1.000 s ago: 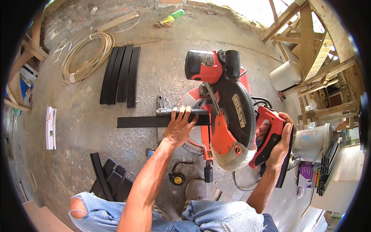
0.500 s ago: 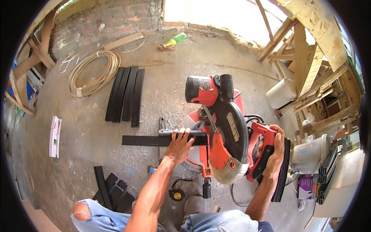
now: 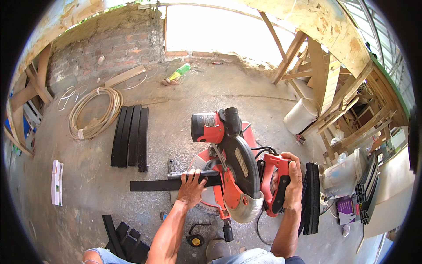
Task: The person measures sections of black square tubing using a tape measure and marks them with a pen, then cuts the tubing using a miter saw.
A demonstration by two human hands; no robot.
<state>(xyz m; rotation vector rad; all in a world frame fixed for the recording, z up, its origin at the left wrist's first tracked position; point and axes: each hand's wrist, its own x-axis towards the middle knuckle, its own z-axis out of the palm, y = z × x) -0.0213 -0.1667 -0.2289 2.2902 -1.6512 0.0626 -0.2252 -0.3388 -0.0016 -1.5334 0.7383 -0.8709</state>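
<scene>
A red and black miter saw [image 3: 241, 165] stands on the floor in front of me. My right hand [image 3: 293, 182] is wrapped round its red and black handle [image 3: 281, 163], right of the blade guard. A flat black strip [image 3: 151, 185] lies across the saw's base, along the grey fence [image 3: 176, 174], and sticks out to the left. My left hand [image 3: 191, 191] holds it there, fingers curled over the strip and fence, left of the guard. The guard hides the blade and the strip's right end.
Long black strips [image 3: 129, 137] lie at the far left near a coil of beige tubing [image 3: 94, 113]. Short black pieces [image 3: 126, 241] and a tape measure [image 3: 195, 240] are close to my legs. More black strips [image 3: 311, 200], buckets [image 3: 301, 116] and timber [image 3: 324, 72] stand at the right.
The whole view has shifted, so the saw, strips and wall appear lower and farther left. Both hands keep their places on the strip and the saw handle.
</scene>
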